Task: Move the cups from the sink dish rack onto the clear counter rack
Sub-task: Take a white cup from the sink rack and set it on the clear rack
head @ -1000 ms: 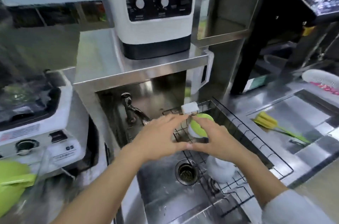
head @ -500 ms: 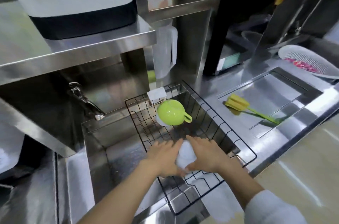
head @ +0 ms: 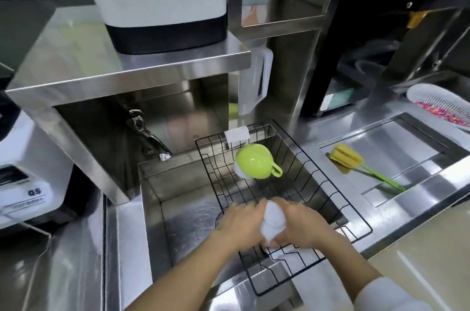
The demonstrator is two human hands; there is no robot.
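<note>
A black wire dish rack sits across the steel sink. A green cup with a handle lies upside down at the rack's far end. Near the rack's front, a white cup is held between both hands. My left hand grips its left side and my right hand wraps its right side. The cup's lower part is hidden by my fingers. The clear counter rack is out of view.
A tap juts over the sink's back left. A white appliance stands on the steel shelf above. To the right lie a yellow sponge brush on a recessed steel tray and a white basket. A clear jug hangs behind the rack.
Both hands left the green cup at the rack's far end and came down to the front, closing on the white cup. The camera has tilted down and to the right.
</note>
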